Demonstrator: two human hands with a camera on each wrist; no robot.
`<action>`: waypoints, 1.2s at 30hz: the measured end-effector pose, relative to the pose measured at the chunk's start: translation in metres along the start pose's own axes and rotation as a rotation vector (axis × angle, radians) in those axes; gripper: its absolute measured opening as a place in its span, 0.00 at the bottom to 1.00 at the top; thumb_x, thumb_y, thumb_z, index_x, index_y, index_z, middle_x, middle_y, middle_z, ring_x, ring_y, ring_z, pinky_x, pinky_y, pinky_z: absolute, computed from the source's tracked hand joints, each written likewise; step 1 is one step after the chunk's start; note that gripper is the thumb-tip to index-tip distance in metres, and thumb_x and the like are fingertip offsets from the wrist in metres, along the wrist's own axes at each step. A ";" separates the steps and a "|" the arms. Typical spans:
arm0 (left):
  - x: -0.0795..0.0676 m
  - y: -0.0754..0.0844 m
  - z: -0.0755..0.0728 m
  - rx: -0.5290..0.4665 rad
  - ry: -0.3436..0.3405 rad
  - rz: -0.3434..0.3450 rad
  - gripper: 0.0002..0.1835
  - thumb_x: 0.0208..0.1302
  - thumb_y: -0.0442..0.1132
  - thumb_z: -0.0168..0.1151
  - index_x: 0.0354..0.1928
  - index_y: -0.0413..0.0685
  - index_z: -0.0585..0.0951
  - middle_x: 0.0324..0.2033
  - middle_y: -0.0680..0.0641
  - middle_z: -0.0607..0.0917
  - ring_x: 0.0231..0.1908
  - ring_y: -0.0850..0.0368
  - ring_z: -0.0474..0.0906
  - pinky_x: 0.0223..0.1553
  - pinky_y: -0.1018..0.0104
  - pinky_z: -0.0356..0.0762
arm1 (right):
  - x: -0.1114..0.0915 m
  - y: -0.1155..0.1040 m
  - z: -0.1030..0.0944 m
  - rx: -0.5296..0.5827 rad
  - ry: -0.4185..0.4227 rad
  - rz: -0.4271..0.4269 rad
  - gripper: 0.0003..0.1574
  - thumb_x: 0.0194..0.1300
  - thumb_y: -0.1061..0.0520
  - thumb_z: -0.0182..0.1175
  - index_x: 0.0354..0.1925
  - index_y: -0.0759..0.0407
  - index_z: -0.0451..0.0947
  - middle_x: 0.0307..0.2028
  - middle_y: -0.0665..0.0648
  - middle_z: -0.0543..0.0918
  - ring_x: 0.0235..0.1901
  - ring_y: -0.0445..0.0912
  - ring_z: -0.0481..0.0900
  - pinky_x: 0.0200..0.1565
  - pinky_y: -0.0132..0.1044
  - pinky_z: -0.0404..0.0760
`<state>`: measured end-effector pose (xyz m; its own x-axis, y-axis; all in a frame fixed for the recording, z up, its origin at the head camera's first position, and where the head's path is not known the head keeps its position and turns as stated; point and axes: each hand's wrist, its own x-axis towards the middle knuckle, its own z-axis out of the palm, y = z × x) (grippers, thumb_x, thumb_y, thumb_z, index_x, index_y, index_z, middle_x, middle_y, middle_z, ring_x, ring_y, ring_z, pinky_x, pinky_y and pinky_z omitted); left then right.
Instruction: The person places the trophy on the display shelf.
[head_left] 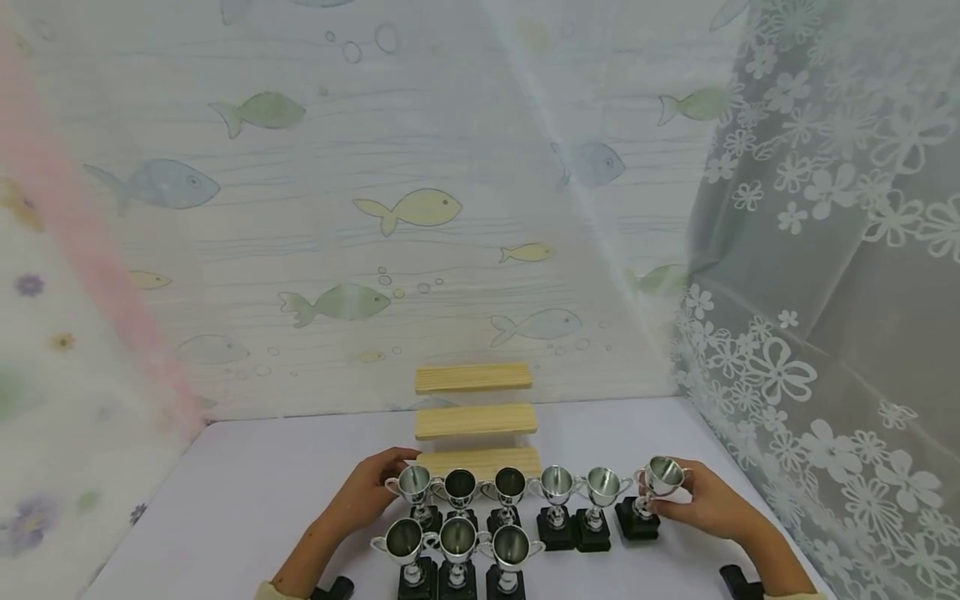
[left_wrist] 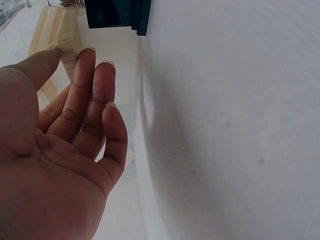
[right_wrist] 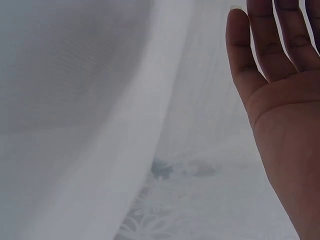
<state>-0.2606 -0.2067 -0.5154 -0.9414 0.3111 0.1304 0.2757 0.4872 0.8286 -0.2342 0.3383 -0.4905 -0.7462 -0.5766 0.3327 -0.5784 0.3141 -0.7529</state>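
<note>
Small silver trophy cups with two handles and black square bases stand in two rows on the white table. At the right end of the back row, my right hand (head_left: 708,500) grips one trophy (head_left: 663,477) by its cup and stem, thumb in front. In the right wrist view that hand's fingers run out of the top edge and the trophy is out of frame. My left hand (left_wrist: 70,120) has its fingers extended, loosely bent, beside the leftmost back trophy (head_left: 414,482). Its fingertips are right at the left end of the lowest wooden board (head_left: 480,461).
Two more pale wooden boards, the middle one (head_left: 476,422) and the top one (head_left: 472,377), rise in steps behind the trophies. Three trophies form the front row, including a left one (head_left: 405,540). A fish-print curtain (head_left: 420,275) hangs behind, a flowered sheer curtain (head_left: 825,333) at right.
</note>
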 end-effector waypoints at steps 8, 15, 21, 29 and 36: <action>0.001 0.002 0.001 0.004 0.004 0.021 0.35 0.56 0.17 0.55 0.67 0.42 0.80 0.40 0.51 0.86 0.48 0.53 0.85 0.46 0.61 0.80 | 0.009 -0.010 -0.017 -0.064 -0.001 -0.001 0.18 0.65 0.65 0.73 0.51 0.55 0.83 0.45 0.59 0.89 0.48 0.41 0.86 0.54 0.34 0.80; 0.000 0.004 0.000 0.004 0.003 0.004 0.34 0.56 0.16 0.55 0.67 0.42 0.80 0.40 0.52 0.87 0.48 0.54 0.85 0.46 0.61 0.80 | 0.021 -0.024 -0.034 -0.215 0.020 0.013 0.17 0.64 0.63 0.74 0.49 0.51 0.84 0.41 0.46 0.90 0.44 0.39 0.86 0.53 0.34 0.79; -0.002 0.003 0.000 -0.025 -0.004 0.009 0.35 0.56 0.17 0.55 0.68 0.41 0.79 0.40 0.51 0.86 0.48 0.53 0.84 0.44 0.62 0.79 | 0.035 -0.037 -0.047 -0.285 0.042 0.055 0.15 0.63 0.61 0.75 0.47 0.49 0.85 0.40 0.42 0.89 0.44 0.37 0.85 0.53 0.34 0.80; -0.003 0.002 0.000 -0.042 -0.006 0.018 0.35 0.56 0.17 0.54 0.68 0.39 0.78 0.41 0.49 0.87 0.48 0.51 0.84 0.43 0.63 0.78 | 0.064 -0.051 -0.060 -0.243 0.025 0.029 0.11 0.64 0.64 0.73 0.44 0.55 0.86 0.39 0.47 0.89 0.43 0.39 0.85 0.49 0.36 0.82; -0.002 0.001 0.000 -0.015 -0.009 0.006 0.36 0.56 0.16 0.52 0.68 0.41 0.79 0.41 0.50 0.87 0.48 0.55 0.84 0.42 0.64 0.76 | 0.094 -0.059 -0.066 -0.208 0.014 0.056 0.08 0.67 0.63 0.72 0.44 0.57 0.86 0.39 0.53 0.90 0.42 0.39 0.87 0.48 0.36 0.84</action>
<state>-0.2582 -0.2070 -0.5151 -0.9379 0.3213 0.1307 0.2786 0.4733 0.8357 -0.2926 0.3150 -0.3776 -0.7826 -0.5441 0.3024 -0.5904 0.4947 -0.6377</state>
